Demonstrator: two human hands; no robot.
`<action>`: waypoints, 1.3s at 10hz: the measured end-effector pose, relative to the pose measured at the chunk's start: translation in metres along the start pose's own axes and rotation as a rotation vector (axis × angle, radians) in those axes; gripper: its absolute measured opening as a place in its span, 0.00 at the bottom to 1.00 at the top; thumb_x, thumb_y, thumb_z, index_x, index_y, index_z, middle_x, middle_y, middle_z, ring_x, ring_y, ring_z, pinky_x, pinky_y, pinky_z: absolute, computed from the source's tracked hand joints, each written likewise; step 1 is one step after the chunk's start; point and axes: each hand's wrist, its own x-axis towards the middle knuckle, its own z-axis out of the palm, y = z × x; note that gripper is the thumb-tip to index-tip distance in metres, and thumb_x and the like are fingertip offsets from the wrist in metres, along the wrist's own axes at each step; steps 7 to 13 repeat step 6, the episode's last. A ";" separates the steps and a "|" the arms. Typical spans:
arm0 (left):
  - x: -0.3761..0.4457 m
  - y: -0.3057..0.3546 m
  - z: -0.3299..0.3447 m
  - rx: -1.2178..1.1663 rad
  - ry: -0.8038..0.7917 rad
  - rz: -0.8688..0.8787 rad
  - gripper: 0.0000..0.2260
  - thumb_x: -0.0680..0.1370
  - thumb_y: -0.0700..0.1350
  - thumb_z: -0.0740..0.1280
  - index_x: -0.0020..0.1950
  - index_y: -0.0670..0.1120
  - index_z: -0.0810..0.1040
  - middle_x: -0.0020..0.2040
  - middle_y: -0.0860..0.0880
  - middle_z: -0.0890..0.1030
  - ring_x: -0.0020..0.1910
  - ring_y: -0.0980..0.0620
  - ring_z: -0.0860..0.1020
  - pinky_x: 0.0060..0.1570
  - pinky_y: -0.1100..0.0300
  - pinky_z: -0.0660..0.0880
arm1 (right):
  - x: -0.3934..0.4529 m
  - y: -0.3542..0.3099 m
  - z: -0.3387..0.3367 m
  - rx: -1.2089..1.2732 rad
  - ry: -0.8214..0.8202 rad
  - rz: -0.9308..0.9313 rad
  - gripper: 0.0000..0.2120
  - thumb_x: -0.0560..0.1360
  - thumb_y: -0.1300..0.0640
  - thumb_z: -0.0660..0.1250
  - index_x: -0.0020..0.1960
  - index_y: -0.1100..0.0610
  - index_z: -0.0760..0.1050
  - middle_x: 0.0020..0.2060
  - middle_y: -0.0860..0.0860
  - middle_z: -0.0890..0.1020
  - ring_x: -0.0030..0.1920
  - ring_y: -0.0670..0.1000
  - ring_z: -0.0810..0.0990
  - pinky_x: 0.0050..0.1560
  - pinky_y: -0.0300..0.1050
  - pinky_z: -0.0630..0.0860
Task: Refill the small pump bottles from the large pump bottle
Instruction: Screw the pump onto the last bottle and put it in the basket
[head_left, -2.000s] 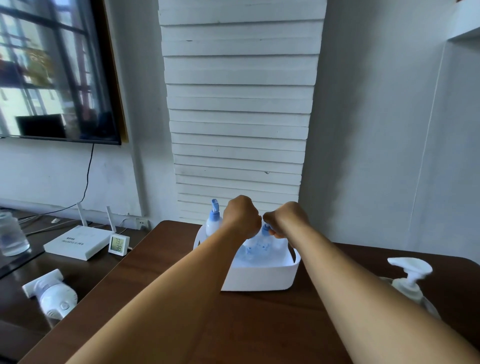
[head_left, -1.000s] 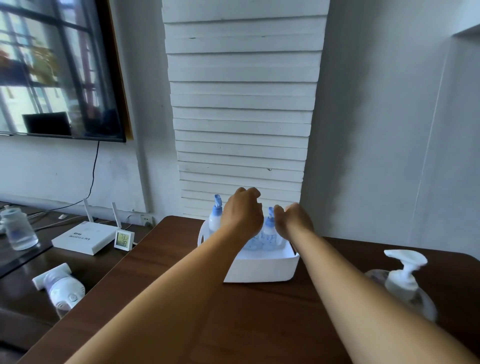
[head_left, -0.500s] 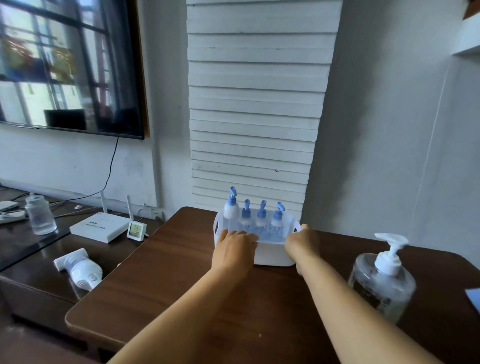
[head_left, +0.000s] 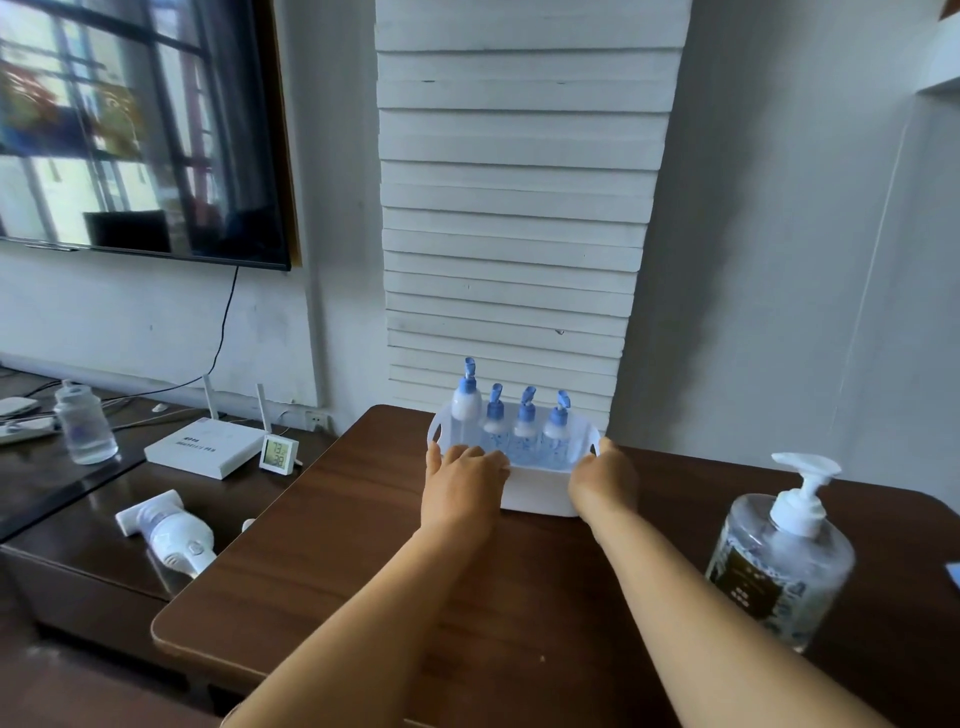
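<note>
A white basket (head_left: 540, 493) stands at the far side of the brown table (head_left: 363, 545). Inside it are several small pump bottles (head_left: 525, 423) with blue pumps, the leftmost one (head_left: 466, 397) taller than the others. My left hand (head_left: 460, 483) grips the basket's front left rim, fingers curled over the edge. My right hand (head_left: 602, 480) holds the basket's right end beside the handle hole. The large clear pump bottle (head_left: 779, 561) with a white pump stands upright on the table to the right, apart from both hands.
A lower dark cabinet to the left carries a white router (head_left: 202, 447), a small digital thermometer (head_left: 279, 453), a white handheld device (head_left: 166, 530) and a clear bottle (head_left: 85, 428). A screen (head_left: 130, 130) hangs on the wall. The basket sits close to the white slatted wall.
Both hands came down from the small bottles' pump tops to the basket's rim and sides. The view pulled back, so the whole large bottle now shows.
</note>
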 end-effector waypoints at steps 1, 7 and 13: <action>-0.001 0.004 -0.001 0.019 0.005 -0.017 0.13 0.82 0.47 0.53 0.59 0.50 0.76 0.51 0.50 0.78 0.61 0.49 0.70 0.74 0.49 0.47 | 0.003 0.001 0.001 -0.063 0.023 -0.011 0.18 0.82 0.61 0.51 0.71 0.61 0.64 0.66 0.60 0.73 0.65 0.59 0.73 0.52 0.43 0.68; 0.000 0.007 -0.010 -0.013 -0.012 -0.035 0.16 0.82 0.51 0.53 0.67 0.51 0.71 0.64 0.50 0.74 0.68 0.50 0.66 0.74 0.49 0.46 | 0.001 0.002 -0.004 -0.138 -0.042 -0.087 0.26 0.81 0.53 0.54 0.76 0.57 0.54 0.72 0.58 0.66 0.70 0.59 0.67 0.65 0.49 0.66; 0.000 0.007 -0.010 -0.013 -0.012 -0.035 0.16 0.82 0.51 0.53 0.67 0.51 0.71 0.64 0.50 0.74 0.68 0.50 0.66 0.74 0.49 0.46 | 0.001 0.002 -0.004 -0.138 -0.042 -0.087 0.26 0.81 0.53 0.54 0.76 0.57 0.54 0.72 0.58 0.66 0.70 0.59 0.67 0.65 0.49 0.66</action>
